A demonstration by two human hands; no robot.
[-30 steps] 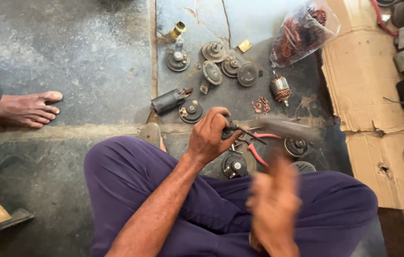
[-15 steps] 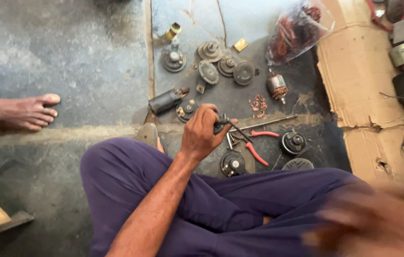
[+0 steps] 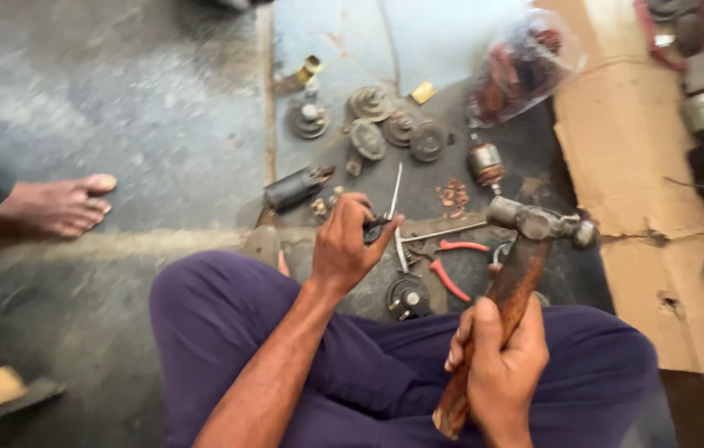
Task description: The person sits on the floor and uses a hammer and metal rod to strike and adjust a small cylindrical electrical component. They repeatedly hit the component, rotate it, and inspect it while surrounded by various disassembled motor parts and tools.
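Head view, looking down at a seated person in purple trousers (image 3: 368, 365) on a concrete floor (image 3: 119, 108). The right hand (image 3: 497, 365), a blur low in the frame half a second earlier, had come up into sharp view at lower centre-right, its fingers wrapped closed around the wooden handle of a hammer (image 3: 518, 265); the metal head stood at mid-right of the frame, raised above the red-handled pliers (image 3: 451, 270) and a long thin rod (image 3: 443, 235) lying on the floor. The left hand (image 3: 352, 245) had kept its place at the centre of the frame, fingers and thumb pinched on a small dark part (image 3: 377, 224) from which a thin metal blade (image 3: 396, 195) rose toward the upper middle; what exactly that part was could not be told. The change suggests that the hammer had been brought to the ready while the small part was steadied, though hammer head and part were apart, with no contact between them. A round black motor piece (image 3: 407, 296) lay just below the left hand. Several grey disc-shaped castings (image 3: 368, 137) sat in the upper middle, a dark cylindrical motor body (image 3: 294, 188) to their lower left, a wound armature (image 3: 486, 163) to their right, and a clear bag of parts (image 3: 522, 70) at upper right beside a sheet of cardboard (image 3: 642, 207). Another person's bare foot (image 3: 57, 207) rested at the left edge.
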